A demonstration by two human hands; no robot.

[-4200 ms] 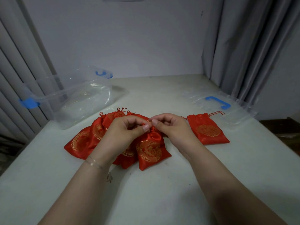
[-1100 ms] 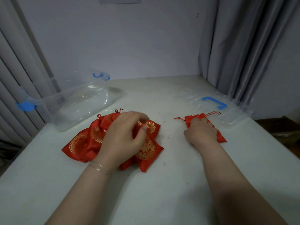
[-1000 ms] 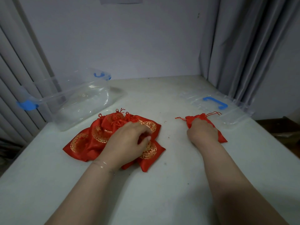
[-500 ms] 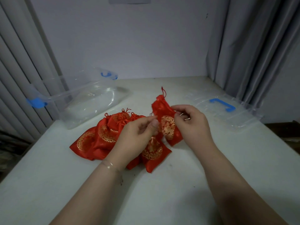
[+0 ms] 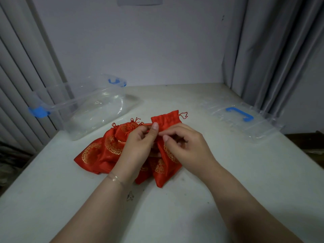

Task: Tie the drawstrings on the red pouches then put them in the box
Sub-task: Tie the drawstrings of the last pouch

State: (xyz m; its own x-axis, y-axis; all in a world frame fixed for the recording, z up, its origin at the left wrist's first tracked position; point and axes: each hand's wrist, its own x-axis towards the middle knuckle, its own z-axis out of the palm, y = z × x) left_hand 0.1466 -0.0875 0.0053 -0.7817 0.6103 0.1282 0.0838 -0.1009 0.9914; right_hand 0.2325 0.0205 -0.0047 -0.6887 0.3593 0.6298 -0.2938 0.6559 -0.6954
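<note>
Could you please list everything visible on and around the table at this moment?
held pouch: one, red with gold print, centre of table, between both hands
pouch pile: several, exact count unclear, red with gold print, left of centre
box: one, clear with blue latches, far left, no pouches inside
lid: one, clear with blue handle, far right
table: one, white
curtains: grey, both sides
left hand: pinching the held pouch near its top; thin bracelet on wrist
right hand: fingers curled against the held pouch
</note>
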